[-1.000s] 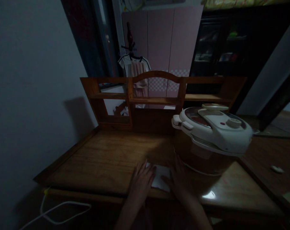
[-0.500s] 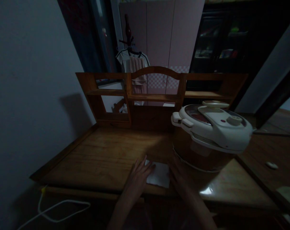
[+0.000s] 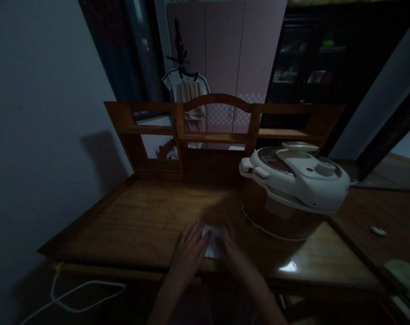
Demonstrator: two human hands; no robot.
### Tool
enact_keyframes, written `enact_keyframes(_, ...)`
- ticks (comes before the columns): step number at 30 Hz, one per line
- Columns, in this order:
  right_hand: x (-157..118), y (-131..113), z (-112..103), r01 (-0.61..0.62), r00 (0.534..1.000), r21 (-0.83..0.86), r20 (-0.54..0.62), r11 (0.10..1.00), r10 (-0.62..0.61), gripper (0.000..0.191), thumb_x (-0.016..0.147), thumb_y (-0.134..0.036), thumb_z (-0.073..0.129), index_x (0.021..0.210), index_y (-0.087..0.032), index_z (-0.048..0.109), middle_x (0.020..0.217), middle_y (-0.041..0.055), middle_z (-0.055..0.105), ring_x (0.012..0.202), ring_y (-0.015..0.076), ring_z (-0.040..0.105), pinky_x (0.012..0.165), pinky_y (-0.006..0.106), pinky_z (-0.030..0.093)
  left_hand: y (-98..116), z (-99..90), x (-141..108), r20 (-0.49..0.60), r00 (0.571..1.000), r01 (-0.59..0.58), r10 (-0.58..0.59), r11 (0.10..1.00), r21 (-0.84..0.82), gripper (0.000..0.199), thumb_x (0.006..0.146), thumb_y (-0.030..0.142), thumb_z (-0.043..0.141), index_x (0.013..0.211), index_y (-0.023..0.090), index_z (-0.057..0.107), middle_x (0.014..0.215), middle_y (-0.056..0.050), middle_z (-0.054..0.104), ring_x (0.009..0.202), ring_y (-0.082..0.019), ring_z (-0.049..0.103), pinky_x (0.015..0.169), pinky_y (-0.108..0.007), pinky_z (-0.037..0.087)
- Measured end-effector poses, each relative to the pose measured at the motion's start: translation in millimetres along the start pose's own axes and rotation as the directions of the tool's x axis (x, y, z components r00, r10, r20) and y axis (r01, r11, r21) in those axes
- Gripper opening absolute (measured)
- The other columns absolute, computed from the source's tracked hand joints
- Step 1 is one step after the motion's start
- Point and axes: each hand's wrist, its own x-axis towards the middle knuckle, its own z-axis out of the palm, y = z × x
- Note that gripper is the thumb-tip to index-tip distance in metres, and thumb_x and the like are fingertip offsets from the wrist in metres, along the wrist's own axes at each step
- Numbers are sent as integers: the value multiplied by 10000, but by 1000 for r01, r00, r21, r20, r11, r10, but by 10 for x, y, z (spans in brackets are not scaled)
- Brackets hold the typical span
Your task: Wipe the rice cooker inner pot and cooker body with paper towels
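A small white sheet [image 3: 212,243], seemingly paper or thin cloth, lies on the wooden desktop [image 3: 147,216] near its front edge. My left hand [image 3: 190,246] rests over its left side, palm down, with fingers stretched out and the thumb on the sheet. From the right, my right hand [image 3: 232,253] reaches across the other side, fingers extended and slightly blurred. Only a narrow strip of the sheet shows between the two hands; the rest is covered or folded, I cannot tell which.
A large pressure cooker [image 3: 293,194] with a white lid stands right of my hands. Behind the desktop rises a low wooden shelf [image 3: 215,137]. A white cable [image 3: 90,283] hangs at the front left. A small white object [image 3: 378,231] lies on a brown surface at right.
My right hand has moved left toward my left hand, and less of the white sheet shows between them. My left hand stays nearly in place. The view has shifted slightly.
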Motion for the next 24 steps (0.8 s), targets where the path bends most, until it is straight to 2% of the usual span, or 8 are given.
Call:
enact_keyframes(3, -34, -27, -7, 4, 999, -94, 49, 996, 1, 539, 1002, -350, 460, 1510, -183, 387, 1656, 117, 133, 1519, 306, 140, 1190, 521, 296, -27, -2, -8, 3, 1000, 14, -14, 1000, -3, 414, 1014, 308, 410, 1418, 352, 490, 1565, 6, 409, 1478, -243, 327, 1198, -552, 302)
enact_keyframes(8, -101, 14, -130, -44, 993, -169, 100, 985, 62, 602, 993, -462, 466, 1520, -181, 390, 1663, 109, 62, 1523, 317, 82, 1203, 507, 264, -79, 10, -29, -17, 1000, 14, -14, 1000, -5, 428, 1002, 352, 443, 1427, 391, 479, 1572, -6, 398, 1490, -255, 299, 1196, -554, 291)
enact_keyframes(11, -152, 60, -201, -75, 986, -154, 133, 985, 96, 600, 999, -495, 442, 1519, -199, 397, 1665, 100, 38, 1523, 313, 78, 1203, 503, 264, -102, 34, -42, -35, 999, 4, -4, 1000, -4, 451, 992, 363, 469, 1442, 398, 463, 1593, -20, 359, 1505, -266, 259, 1196, -550, 283)
enact_keyframes(17, -261, 155, -351, -95, 981, -102, 159, 990, 111, 617, 977, -525, 484, 1516, -236, 404, 1659, 90, 124, 1520, 329, 77, 1188, 542, 286, -131, 86, -42, -9, 999, 35, -35, 999, -19, 451, 987, 399, 470, 1438, 413, 468, 1578, -51, 385, 1495, -285, 279, 1182, -572, 284)
enact_keyframes(24, -299, 189, -537, -100, 983, -63, 150, 993, 108, 642, 939, -485, 579, 1512, -259, 397, 1661, 82, 133, 1526, 312, 60, 1193, 526, 283, -166, 21, -50, 14, 999, 49, -48, 996, -69, 454, 983, 440, 465, 1437, 438, 457, 1588, -48, 366, 1494, -288, 282, 1181, -583, 265)
